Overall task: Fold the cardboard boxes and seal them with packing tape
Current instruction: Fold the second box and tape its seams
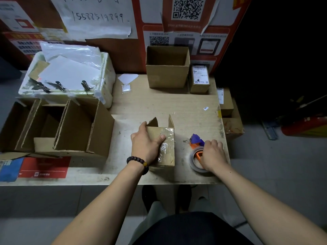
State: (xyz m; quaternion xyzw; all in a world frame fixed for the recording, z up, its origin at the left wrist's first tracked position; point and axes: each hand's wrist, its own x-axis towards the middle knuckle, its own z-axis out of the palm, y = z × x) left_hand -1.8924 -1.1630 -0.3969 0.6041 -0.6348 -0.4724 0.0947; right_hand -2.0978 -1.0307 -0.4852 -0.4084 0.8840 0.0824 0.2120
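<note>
Right hand grips tape dispenser; left hand clasps small box, lengthwise away.

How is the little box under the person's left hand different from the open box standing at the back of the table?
The small box lies near the front edge, gripped by the left hand; the back box stands alone by the wall. The small box has clear tape along its upper face and flaps sticking out at its far end; the back box shows no tape and gapes open on top. The back box looks larger. Both are plain brown cardboard.

Worn wooden table, cardboard boxes, tape roll, foam tray
</note>
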